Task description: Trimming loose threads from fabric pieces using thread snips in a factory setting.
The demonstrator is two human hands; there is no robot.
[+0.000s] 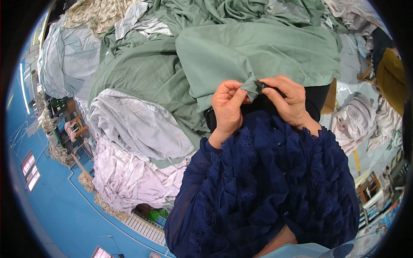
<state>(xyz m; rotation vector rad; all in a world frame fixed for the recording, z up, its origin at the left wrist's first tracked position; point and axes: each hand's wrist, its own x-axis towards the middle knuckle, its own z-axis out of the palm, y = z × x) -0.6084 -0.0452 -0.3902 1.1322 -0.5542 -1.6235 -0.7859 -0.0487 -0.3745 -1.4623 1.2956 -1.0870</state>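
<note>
The left hand (226,107) has its fingers (235,98) pinched on the gathered corner of a green cloth (258,53), just right of the frame's centre, and the right hand (287,99) meets it there, clenched around the same corner together with a small dark object (261,84) that is too hidden to identify. The two hands touch at that point, and the cloth fans out from the pinch toward the upper middle and upper right of the frame. The likeliest slip, in my judgement, is at this small bunched corner: only a little fabric is caught between the fingertips, while the broad weight of the sheet drags away from them, so a slight loosening could let the corner pull free. The dark object sits right against the fingertips, so if it is sharp or closes, it could nip a finger or catch an extra fold. The dark blue ruffled sleeves (262,180) fill the lower centre and could snag on it too. To the left lie heaps of pale grey fabric (137,124) and lilac fabric (124,176), with more green cloth beneath; a tug on the held sheet could drag these piles down toward the blue floor (56,202) at lower left.
</note>
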